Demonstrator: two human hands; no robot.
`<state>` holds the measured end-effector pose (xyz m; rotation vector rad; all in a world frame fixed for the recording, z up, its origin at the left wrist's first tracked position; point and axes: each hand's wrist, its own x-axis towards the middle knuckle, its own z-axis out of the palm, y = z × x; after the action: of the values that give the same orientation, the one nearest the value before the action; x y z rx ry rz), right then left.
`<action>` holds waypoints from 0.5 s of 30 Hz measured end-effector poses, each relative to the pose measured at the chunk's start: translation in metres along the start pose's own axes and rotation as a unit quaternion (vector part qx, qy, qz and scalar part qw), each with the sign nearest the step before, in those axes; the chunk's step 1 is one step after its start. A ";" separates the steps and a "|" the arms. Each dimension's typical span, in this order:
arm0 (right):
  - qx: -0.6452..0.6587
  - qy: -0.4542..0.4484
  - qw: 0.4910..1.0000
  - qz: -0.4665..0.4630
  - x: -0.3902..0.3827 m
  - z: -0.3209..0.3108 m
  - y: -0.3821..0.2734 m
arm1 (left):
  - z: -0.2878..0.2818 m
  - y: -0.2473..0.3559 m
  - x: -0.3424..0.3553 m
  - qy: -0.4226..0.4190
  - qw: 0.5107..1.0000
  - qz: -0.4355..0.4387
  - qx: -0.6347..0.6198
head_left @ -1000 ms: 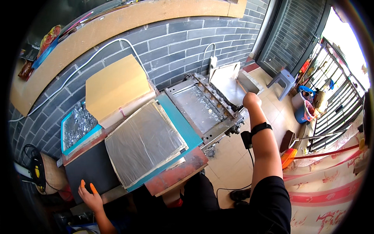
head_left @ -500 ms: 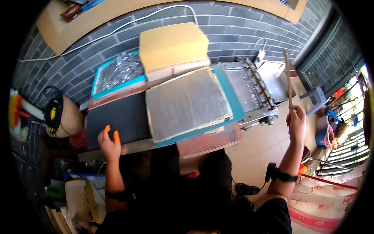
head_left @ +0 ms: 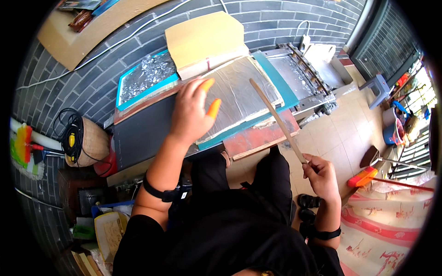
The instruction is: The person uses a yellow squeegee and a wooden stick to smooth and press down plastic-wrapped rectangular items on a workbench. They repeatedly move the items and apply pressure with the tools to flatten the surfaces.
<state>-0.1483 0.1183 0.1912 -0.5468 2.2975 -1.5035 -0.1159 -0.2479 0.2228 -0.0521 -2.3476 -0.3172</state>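
Note:
My right hand [head_left: 320, 176] grips the near end of a long, thin wooden stick [head_left: 278, 122]. The stick slants up to the left, its far tip over a grey, wrinkled sheet [head_left: 235, 92] with ragged pale edges. That sheet tops a flat stack on a teal mat [head_left: 282, 87]. Fingers apart, my left hand [head_left: 189, 112] is above the left part of the sheet, orange covers on its thumb and a finger. Whether it touches the sheet I cannot tell. Beneath the mat's near edge a reddish board [head_left: 262, 136] juts out over my legs.
Behind the stack stand a tan cardboard sheet [head_left: 205, 39] and a blue-rimmed tray [head_left: 146, 76] of silvery scraps. A metal frame device [head_left: 304, 69] lies to the right. At the left, a woven basket [head_left: 94, 142] holds black cable. A grey stool [head_left: 375, 89] stands far right.
My left hand has moved right and away from me, from the dark tabletop to the sheet. My right hand has come lower and inward, swinging the stick from upright to slanting over the sheet.

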 end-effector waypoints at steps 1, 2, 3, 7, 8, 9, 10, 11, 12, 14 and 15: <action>0.003 0.014 1.000 0.015 -0.004 -0.002 0.001 | 0.007 0.009 0.005 -0.018 1.000 0.014 -0.010; 0.008 0.026 0.999 0.027 -0.005 -0.005 0.003 | 0.015 0.018 0.011 -0.035 0.999 0.028 -0.018; 0.011 0.038 0.998 0.038 -0.007 -0.008 0.003 | 0.025 0.024 0.013 -0.046 0.998 0.039 -0.029; 0.002 0.015 0.999 0.042 -0.013 -0.012 -0.006 | 0.062 0.042 0.014 -0.090 0.992 0.071 -0.047; -0.008 0.014 0.999 0.046 -0.014 -0.013 -0.005 | 0.070 0.045 0.013 -0.102 0.991 0.076 -0.047; -0.019 0.012 0.999 0.050 -0.015 -0.014 -0.005 | 0.077 0.046 0.011 -0.122 0.989 0.070 -0.053; -0.013 0.021 0.998 0.053 -0.014 -0.017 -0.004 | 0.082 0.047 0.009 -0.129 0.988 0.067 -0.054; -0.006 0.030 0.998 0.057 -0.014 -0.022 -0.002 | 0.085 0.049 0.008 -0.137 0.987 0.064 -0.055; 0.000 0.039 0.997 0.061 -0.014 -0.026 -0.001 | 0.088 0.050 0.006 -0.144 0.986 0.061 -0.056; 0.034 0.038 0.996 0.075 -0.018 -0.036 0.000 | 0.090 0.052 0.005 -0.157 0.984 0.051 -0.059; 0.052 0.037 0.995 0.074 -0.019 -0.040 0.003 | 0.091 0.052 0.004 -0.159 0.984 0.051 -0.057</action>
<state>-0.1510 0.1606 0.2057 -0.2912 2.2447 -1.5836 -0.1747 -0.1759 0.1743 -0.2974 -2.6275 -0.4186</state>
